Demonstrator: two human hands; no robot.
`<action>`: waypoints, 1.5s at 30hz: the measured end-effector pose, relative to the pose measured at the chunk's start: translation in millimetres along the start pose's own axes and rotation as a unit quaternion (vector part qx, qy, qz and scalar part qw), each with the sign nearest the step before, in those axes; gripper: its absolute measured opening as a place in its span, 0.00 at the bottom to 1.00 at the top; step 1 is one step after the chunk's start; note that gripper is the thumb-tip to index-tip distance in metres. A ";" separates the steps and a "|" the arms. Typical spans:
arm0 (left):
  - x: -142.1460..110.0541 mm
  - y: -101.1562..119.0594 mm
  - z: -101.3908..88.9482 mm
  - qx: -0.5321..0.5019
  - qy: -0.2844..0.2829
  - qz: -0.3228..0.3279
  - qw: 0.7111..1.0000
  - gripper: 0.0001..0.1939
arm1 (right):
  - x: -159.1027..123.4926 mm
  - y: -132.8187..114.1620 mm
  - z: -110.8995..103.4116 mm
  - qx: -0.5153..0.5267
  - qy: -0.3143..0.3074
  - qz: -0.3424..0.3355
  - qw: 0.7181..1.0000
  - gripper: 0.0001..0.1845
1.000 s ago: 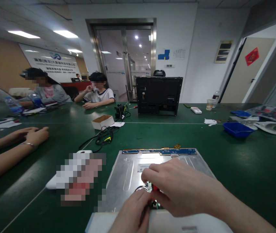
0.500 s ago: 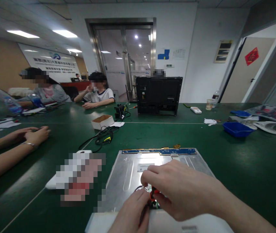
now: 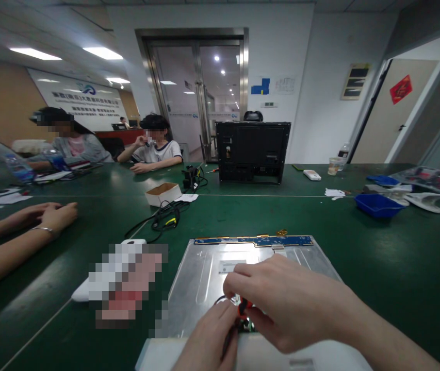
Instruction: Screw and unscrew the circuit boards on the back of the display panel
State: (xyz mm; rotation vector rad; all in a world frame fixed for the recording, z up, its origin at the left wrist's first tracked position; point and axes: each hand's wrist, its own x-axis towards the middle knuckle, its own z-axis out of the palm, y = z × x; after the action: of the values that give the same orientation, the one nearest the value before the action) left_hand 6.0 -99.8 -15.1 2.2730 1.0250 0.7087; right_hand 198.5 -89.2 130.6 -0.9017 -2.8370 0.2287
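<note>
A flat silver display panel (image 3: 189, 288) lies before me, with a narrow blue circuit board (image 3: 243, 241) along its far edge. Over its near part, my right hand (image 3: 293, 299) is closed around a red-and-black screwdriver (image 3: 244, 306), whose tip is hidden. My left hand (image 3: 208, 337) rests just left of it with fingers closed; something dark shows between thumb and fingers, too covered to name. A bit of green circuit board (image 3: 247, 325) peeks out under the hands. Nearest me is a white casing (image 3: 270, 355) at the panel's near edge.
To the left lie a partly blurred white device (image 3: 111, 273) and another person's forearms (image 3: 22, 242). Farther back are black cables (image 3: 161, 219), a small open box (image 3: 163, 195) and a black monitor (image 3: 254, 152). A blue tray (image 3: 378, 205) sits at right. Two people sit across the table.
Both hands stay in nearly the same place. The screwdriver's red-and-black handle looks slightly turned between the right fingers.
</note>
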 end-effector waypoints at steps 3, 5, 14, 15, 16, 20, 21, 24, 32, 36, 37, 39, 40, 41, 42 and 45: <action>-0.2 0.0 -0.7 -0.007 -0.005 0.004 1.000 0.18 | 3.4 1.8 1.0 -0.008 0.006 0.007 1.000 0.08; -0.4 -0.3 -0.9 -0.010 -0.002 0.006 1.000 0.19 | 5.2 2.8 1.3 -0.015 0.010 0.013 1.000 0.04; -0.9 -1.7 0.2 -0.009 0.016 0.002 1.000 0.20 | 6.4 3.9 5.2 -0.045 0.021 0.027 0.998 0.08; -1.0 -1.4 -0.4 -0.007 0.014 -0.001 1.000 0.21 | 7.2 4.0 7.0 -0.055 0.026 0.033 0.998 0.09; -1.1 -1.1 -1.1 -0.006 0.010 -0.005 1.000 0.21 | 8.2 3.9 9.1 -0.069 0.033 0.042 0.996 0.11; -2.0 -1.2 -2.7 0.000 -0.002 -0.021 1.000 0.20 | 13.3 1.5 18.1 -0.118 0.074 0.080 0.987 0.19; -2.3 -1.1 -2.7 0.003 -0.002 -0.025 1.000 0.19 | 14.3 0.3 19.8 -0.122 0.080 0.079 0.986 0.19; -2.8 0.9 -2.5 0.012 0.010 -0.032 0.999 0.16 | 15.4 -3.2 21.4 -0.118 0.082 0.055 0.988 0.14; -0.6 1.3 -0.1 0.013 0.038 0.004 0.999 0.17 | 12.1 -4.8 12.7 -0.077 0.052 0.016 0.996 0.06; 0.3 -0.1 1.4 0.009 0.042 0.014 0.999 0.18 | 10.3 -5.3 10.4 -0.062 0.047 0.014 0.997 0.06; 0.3 0.1 1.5 0.009 0.038 0.013 0.999 0.18 | 9.7 -5.4 9.9 -0.056 0.045 0.013 0.997 0.06; -0.2 0.4 1.5 0.006 0.030 0.013 0.999 0.18 | 8.2 -5.1 8.8 -0.045 0.043 0.011 0.998 0.06; -0.5 0.3 1.6 0.003 0.025 0.012 1.000 0.19 | 7.5 -4.6 8.4 -0.043 0.042 0.013 0.998 0.05; -0.9 -0.1 1.6 0.000 0.021 0.012 1.000 0.19 | 7.1 -3.8 8.1 -0.041 0.042 0.016 0.998 0.04; -1.2 -0.6 1.7 -0.002 0.020 0.013 1.000 0.19 | 6.9 -2.8 8.1 -0.040 0.042 0.022 0.998 0.04; -1.7 -1.6 1.0 -0.001 0.017 0.016 1.000 0.20 | 8.3 0.4 9.7 -0.046 0.044 0.052 0.997 0.13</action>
State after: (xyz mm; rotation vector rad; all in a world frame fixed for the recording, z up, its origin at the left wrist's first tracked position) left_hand 4.8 -100.5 -17.3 2.2879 1.0053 0.7648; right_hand 190.1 -85.1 121.9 -1.0510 -2.7421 0.0688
